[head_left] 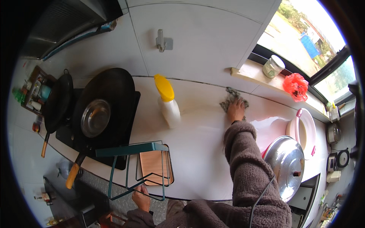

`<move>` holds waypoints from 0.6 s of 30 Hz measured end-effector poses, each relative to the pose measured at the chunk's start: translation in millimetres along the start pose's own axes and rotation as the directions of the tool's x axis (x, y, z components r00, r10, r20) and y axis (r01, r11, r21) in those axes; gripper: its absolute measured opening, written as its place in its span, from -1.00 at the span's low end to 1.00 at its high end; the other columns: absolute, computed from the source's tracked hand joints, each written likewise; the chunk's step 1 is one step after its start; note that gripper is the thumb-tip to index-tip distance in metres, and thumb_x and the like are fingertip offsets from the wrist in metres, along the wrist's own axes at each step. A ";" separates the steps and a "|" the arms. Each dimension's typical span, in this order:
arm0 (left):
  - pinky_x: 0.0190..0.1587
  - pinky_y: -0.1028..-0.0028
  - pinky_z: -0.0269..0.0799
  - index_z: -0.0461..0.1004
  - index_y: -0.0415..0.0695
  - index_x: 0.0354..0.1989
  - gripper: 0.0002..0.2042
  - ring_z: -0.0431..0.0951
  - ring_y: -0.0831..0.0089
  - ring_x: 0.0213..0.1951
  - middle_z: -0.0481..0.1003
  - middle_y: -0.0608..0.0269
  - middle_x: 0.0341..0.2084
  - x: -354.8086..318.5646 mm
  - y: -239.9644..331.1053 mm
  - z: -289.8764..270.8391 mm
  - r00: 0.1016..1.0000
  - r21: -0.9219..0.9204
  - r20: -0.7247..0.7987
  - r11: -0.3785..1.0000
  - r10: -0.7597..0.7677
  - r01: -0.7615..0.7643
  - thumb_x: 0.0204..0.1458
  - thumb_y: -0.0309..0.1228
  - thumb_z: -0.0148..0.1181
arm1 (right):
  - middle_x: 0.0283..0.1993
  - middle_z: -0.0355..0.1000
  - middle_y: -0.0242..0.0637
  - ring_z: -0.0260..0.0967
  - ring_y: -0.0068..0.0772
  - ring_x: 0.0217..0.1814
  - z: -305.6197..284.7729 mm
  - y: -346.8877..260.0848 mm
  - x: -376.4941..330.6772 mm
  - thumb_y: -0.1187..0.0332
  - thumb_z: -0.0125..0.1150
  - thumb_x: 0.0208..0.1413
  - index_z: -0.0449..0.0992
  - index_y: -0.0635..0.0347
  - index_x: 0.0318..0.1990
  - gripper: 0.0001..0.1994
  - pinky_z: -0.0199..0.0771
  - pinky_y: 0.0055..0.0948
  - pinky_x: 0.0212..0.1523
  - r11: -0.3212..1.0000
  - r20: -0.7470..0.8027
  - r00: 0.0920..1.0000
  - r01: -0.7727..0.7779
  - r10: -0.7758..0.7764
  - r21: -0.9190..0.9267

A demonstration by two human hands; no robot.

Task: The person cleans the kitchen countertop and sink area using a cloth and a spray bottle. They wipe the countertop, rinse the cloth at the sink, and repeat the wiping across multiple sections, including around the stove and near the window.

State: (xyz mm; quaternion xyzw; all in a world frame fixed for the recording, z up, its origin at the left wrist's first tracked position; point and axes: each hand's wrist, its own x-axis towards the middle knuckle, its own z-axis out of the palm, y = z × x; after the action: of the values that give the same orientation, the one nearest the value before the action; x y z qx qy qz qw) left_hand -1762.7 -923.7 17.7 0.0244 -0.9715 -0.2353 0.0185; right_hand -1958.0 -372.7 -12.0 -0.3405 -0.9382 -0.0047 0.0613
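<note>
My right hand (236,111) lies over a crumpled grey-green cloth (230,99), pressing it on the white counter (197,152) close to the back wall. At the front edge, my left hand (141,199) is closed around the lower bar of a dark green metal rack (129,149). The rack tilts over the counter's edge. Through its bars shows a light wooden board (150,161) with rounded corners; I cannot tell whether it rests on the rack or the counter. Between both hands and the wall stands a white bottle (170,114) with a yellow cap (164,88).
Left, a black wok (121,91) holding a metal bowl (95,118) sits on a black stove; another pan (59,102) is beyond. By my right arm are a shiny domed lid (281,163) and a pink-white basin (313,129). A jar (273,66) and red plastic bag (295,87) occupy the windowsill.
</note>
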 end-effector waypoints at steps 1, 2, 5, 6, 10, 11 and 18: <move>-0.46 0.18 0.38 0.44 -0.27 -0.49 -0.83 0.48 0.00 -0.49 0.44 -0.03 -0.56 1.1 0.4 -0.1 1.000 0.015 0.003 1.000 0.000 0.000 0.10 -0.45 0.11 | 0.36 0.12 -0.03 0.13 0.04 0.33 1.2 1.6 -9.2 0.19 -0.03 0.20 0.32 0.16 0.21 -0.55 0.29 -0.13 0.19 0.998 -0.007 0.998 0.060 -0.060 -0.007; -0.46 0.18 0.38 0.44 -0.27 -0.49 -0.83 0.48 0.00 -0.49 0.44 -0.03 -0.56 1.8 1.1 0.2 1.000 0.038 0.016 0.999 -0.008 0.007 0.09 -0.45 0.12 | 0.30 0.22 -0.02 0.25 0.03 0.26 0.2 4.5 -16.7 0.28 0.01 0.17 0.40 0.16 0.15 -0.61 0.42 -0.16 0.10 0.996 0.030 0.997 0.079 -0.077 -0.044; -0.44 0.16 0.38 0.45 -0.27 -0.51 -0.84 0.49 0.00 -0.48 0.45 -0.03 -0.56 4.4 1.6 -0.3 0.999 0.062 -0.022 0.997 0.037 -0.035 0.07 -0.46 0.12 | -0.03 0.48 -0.08 0.46 0.03 -0.04 -6.7 24.0 -27.9 0.48 -0.03 0.07 0.53 0.04 -0.02 -0.67 0.51 -0.14 -0.08 0.954 -0.175 0.984 0.032 0.021 0.298; -0.45 0.16 0.38 0.45 -0.27 -0.51 -0.84 0.49 0.00 -0.48 0.45 -0.03 -0.56 4.8 1.2 0.2 0.999 0.076 -0.019 0.996 0.037 -0.035 0.07 -0.46 0.12 | -0.05 0.48 -0.06 0.46 0.04 -0.04 -10.4 35.9 -21.7 0.49 -0.04 0.07 0.51 0.05 -0.01 -0.66 0.50 -0.14 -0.08 0.908 -0.185 0.946 -0.181 0.266 0.378; -0.41 0.10 0.31 0.38 -0.29 -0.55 -0.81 0.44 -0.10 -0.45 0.40 -0.07 -0.57 5.0 -5.9 3.2 1.000 0.060 0.019 0.998 0.006 -0.007 0.05 -0.47 0.13 | 0.09 0.39 0.05 0.39 0.06 0.08 -12.6 114.6 -0.3 0.40 -0.07 0.12 0.39 0.08 0.13 -0.61 0.40 -0.09 0.08 0.419 -0.094 0.474 -0.648 0.876 0.636; -0.41 0.10 0.31 0.38 -0.29 -0.55 -0.81 0.45 -0.09 -0.45 0.41 -0.08 -0.56 5.7 -8.5 5.1 0.997 0.052 0.045 0.997 -0.063 0.061 0.06 -0.48 0.12 | 0.21 0.27 0.06 0.24 0.08 0.23 -5.2 123.3 6.3 0.28 -0.08 0.16 0.30 0.06 0.21 -0.56 0.26 -0.04 0.20 0.314 -0.160 0.270 -0.811 0.949 0.494; -0.43 0.23 0.35 0.41 -0.26 -0.48 -0.83 0.46 0.07 -0.50 0.41 -0.02 -0.59 -2.6 -24.6 20.1 0.996 0.090 -0.001 0.992 -0.092 0.092 0.13 -0.46 0.07 | 0.54 -0.30 -0.16 -0.47 -0.02 0.57 6.4 161.3 31.6 -0.29 -0.35 0.20 -0.12 -0.04 0.45 -0.22 -0.49 0.06 0.45 0.538 0.152 0.577 -0.810 0.802 0.235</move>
State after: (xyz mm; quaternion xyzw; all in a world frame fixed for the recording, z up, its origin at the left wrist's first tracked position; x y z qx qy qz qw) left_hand -1760.1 -936.2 -11.5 0.0696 -0.9789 -0.1920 0.0052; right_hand -1879.5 -228.3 -19.9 -0.7212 -0.6677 0.1603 0.0917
